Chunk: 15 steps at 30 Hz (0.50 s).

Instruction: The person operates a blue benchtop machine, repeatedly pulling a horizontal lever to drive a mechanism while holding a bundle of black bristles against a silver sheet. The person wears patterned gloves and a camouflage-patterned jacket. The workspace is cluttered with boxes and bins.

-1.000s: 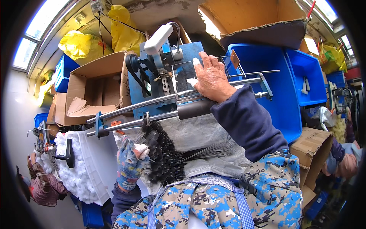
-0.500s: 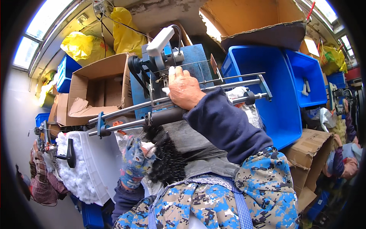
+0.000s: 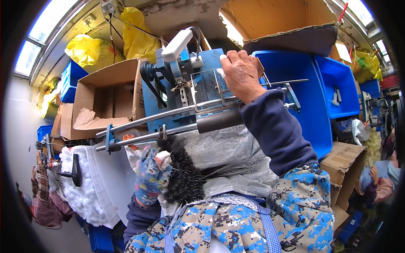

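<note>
My right hand (image 3: 242,75), bare, is over the right part of a bench machine's (image 3: 206,80) sliding wire frame (image 3: 193,89), beside a small brown plate (image 3: 260,67). Its fingers are bent. A small white bit (image 3: 220,72) shows at the thumb; whether it is held or wrapped on cannot be made out. My left hand (image 3: 152,175), in a worn, colourful patterned glove, has its fingers curled beside a heap of black bristle brushes (image 3: 183,177). What lies inside those fingers is hidden. The brushes' thin wire stems (image 3: 232,168) point right across a grey cloth (image 3: 223,145) on my lap.
Two steel rails (image 3: 139,141) cross in front of me, carrying a dark sleeve (image 3: 219,121). An open carton (image 3: 107,99) stands left, a large blue bin (image 3: 295,105) right. White tufts fill a tray (image 3: 107,177). Other people (image 3: 48,202) work at both sides.
My right hand has moved right, away from the machine head. The wire frame, brown plate and dark sleeve have slid right along with it. The left hand has hardly moved.
</note>
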{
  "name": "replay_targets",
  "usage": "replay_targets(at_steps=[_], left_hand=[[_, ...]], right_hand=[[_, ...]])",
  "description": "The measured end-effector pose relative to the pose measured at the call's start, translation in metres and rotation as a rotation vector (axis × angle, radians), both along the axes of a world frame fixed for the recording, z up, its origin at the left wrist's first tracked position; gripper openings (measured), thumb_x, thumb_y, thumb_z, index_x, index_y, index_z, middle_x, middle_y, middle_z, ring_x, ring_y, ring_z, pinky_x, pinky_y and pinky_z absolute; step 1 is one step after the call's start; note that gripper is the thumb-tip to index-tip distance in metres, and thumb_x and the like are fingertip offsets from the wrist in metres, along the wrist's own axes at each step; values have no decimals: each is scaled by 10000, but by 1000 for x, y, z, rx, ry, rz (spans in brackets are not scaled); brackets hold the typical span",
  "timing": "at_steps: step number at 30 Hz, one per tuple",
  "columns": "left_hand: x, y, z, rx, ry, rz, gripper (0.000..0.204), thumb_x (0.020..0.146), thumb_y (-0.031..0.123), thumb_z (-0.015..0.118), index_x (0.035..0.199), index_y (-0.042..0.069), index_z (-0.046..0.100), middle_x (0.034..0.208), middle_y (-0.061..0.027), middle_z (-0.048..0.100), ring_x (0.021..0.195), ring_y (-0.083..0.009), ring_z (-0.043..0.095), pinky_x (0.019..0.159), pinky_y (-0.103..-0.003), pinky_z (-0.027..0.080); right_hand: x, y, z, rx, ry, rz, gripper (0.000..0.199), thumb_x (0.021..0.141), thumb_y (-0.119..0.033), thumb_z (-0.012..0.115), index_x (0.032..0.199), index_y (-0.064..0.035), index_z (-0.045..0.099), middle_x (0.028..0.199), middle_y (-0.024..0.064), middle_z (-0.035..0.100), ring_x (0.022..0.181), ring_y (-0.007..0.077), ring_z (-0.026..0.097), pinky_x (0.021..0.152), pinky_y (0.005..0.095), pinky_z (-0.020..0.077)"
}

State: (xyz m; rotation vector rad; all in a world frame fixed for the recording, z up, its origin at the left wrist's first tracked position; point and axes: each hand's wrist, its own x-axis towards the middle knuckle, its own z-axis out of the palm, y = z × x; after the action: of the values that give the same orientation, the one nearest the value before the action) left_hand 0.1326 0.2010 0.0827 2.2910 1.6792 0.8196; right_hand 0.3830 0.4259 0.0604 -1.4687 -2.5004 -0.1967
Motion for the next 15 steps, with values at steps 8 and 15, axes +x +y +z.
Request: replay_targets(at_steps=[8,15], left_hand=[[-31,-31,-10,-79,-621,439,144,845,-5,577,985,-6,610,855,-88,600,673,-132,606,593,-248,488],[31,18,20,80,-63,-108,235,707,19,664,932,81,637,798,-95,592,741,-272,600,678,-375,488]], right_hand=[[36,-53,55,-350,21,275,71,758,-40,561,818,-35,598,726,116,597,778,294,574,679,388,435],[-40,-138,40,-736,1210,625,205,828,-60,608,1015,24,591,946,125,613,874,240,603,797,319,470]])
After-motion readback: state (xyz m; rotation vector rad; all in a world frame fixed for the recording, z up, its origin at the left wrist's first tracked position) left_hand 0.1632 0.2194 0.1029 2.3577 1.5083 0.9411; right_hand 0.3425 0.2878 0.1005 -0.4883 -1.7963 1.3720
